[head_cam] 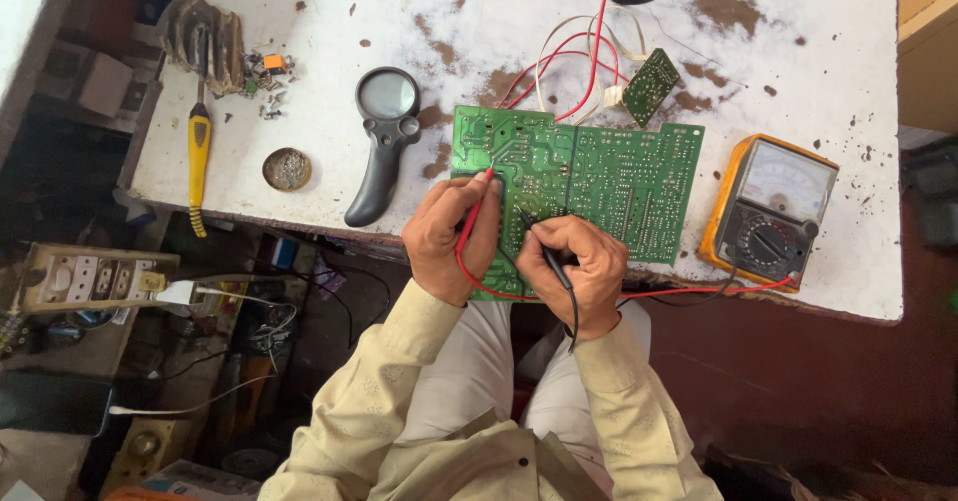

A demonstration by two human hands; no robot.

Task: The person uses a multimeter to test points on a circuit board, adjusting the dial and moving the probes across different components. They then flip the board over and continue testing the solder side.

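Centrally, the left hand (451, 234) gripped a red probe (477, 207) and the right hand (576, 264) gripped a black probe (544, 251), both tips touching the green circuit board (599, 177) on the tabletop (329, 22); an analog multimeter (768, 210) lay at right.

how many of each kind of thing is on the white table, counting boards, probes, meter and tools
green circuit boards: 2 (large, small)
test probes: 2 (red in left hand, black in right hand)
analog multimeter: 1
magnifying glass: 1
yellow-handled screwdriver: 1
round tin: 1
total: 8
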